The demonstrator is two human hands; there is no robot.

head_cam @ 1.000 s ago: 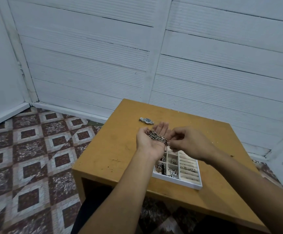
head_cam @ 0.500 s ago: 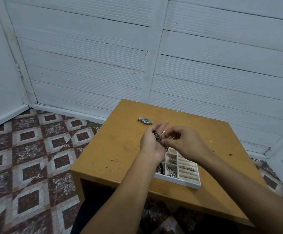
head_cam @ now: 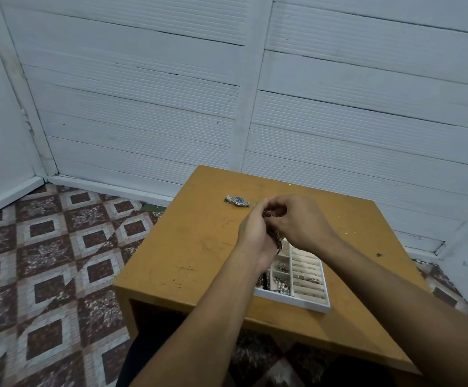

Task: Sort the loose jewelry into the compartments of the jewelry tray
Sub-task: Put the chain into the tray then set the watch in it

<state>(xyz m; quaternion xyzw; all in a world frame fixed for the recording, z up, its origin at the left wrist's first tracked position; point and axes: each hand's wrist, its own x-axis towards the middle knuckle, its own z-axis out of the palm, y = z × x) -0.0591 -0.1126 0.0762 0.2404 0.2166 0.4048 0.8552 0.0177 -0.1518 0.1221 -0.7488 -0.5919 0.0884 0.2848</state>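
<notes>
White plank walls close the corner behind, and brown-and-cream patterned floor tiles spread away out past the left hand. Under both hands stands an ochre wooden table. On it, just below the hands and nearer the person, sits a white compartmented jewelry tray, several cells holding pieces. The left hand and the right hand are pressed together, both gripping a bunched silver link chain whose loose end hangs toward the tray's far cells. Just beyond the left hand lies a silver wristwatch, lengthwise across; that hand looks nearer to it.
</notes>
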